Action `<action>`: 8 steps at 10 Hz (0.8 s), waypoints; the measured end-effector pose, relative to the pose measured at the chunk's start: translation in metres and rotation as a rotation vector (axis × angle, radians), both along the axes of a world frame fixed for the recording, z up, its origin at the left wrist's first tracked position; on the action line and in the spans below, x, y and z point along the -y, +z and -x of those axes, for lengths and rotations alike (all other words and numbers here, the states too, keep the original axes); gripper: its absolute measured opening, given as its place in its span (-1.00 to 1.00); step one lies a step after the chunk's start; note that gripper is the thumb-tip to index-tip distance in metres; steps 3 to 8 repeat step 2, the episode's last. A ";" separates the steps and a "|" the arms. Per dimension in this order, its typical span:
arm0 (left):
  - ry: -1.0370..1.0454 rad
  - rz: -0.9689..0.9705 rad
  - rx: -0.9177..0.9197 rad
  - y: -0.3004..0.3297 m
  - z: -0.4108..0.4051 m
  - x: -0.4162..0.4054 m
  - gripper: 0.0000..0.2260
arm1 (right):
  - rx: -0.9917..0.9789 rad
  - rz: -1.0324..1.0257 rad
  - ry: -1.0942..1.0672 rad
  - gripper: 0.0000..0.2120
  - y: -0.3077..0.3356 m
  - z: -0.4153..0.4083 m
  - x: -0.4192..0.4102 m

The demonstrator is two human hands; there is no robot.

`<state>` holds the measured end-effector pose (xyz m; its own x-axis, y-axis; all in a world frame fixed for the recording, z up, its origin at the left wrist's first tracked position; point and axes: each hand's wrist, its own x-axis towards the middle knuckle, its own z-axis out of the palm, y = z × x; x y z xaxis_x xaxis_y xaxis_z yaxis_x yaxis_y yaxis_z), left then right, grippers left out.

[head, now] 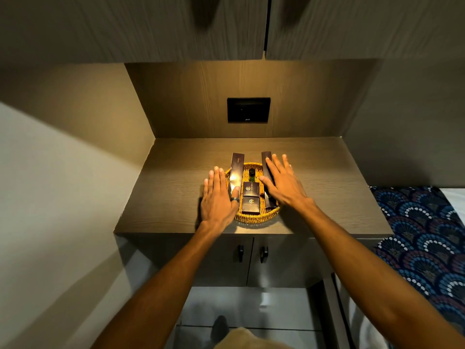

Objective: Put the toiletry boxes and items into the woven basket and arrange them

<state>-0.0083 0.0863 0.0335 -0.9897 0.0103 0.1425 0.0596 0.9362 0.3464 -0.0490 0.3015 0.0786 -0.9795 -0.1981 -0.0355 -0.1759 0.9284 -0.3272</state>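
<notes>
The woven basket [254,217] sits mid-desk [161,190], already holding two long boxes [237,170], two small square boxes [250,197] and a dark bottle [251,172]. Both hands are spread flat, gripping nothing: the left hand [218,197] at the basket's left rim, the right hand [281,182] over the right long box. The cartons look light, stiff and easily dented; best nudged by their long edges. The basket seems rigid enough to shift by its rim.
</notes>
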 end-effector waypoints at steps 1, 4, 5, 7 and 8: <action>0.023 0.013 0.020 -0.005 -0.003 0.001 -0.28 | 0.045 0.017 0.022 -0.33 0.007 -0.004 0.007; 0.030 0.035 0.035 -0.005 -0.003 -0.001 -0.29 | 0.033 0.004 0.028 -0.34 0.010 -0.007 0.010; 0.030 0.035 0.035 -0.005 -0.003 -0.001 -0.29 | 0.033 0.004 0.028 -0.34 0.010 -0.007 0.010; 0.030 0.035 0.035 -0.005 -0.003 -0.001 -0.29 | 0.033 0.004 0.028 -0.34 0.010 -0.007 0.010; 0.030 0.035 0.035 -0.005 -0.003 -0.001 -0.29 | 0.033 0.004 0.028 -0.34 0.010 -0.007 0.010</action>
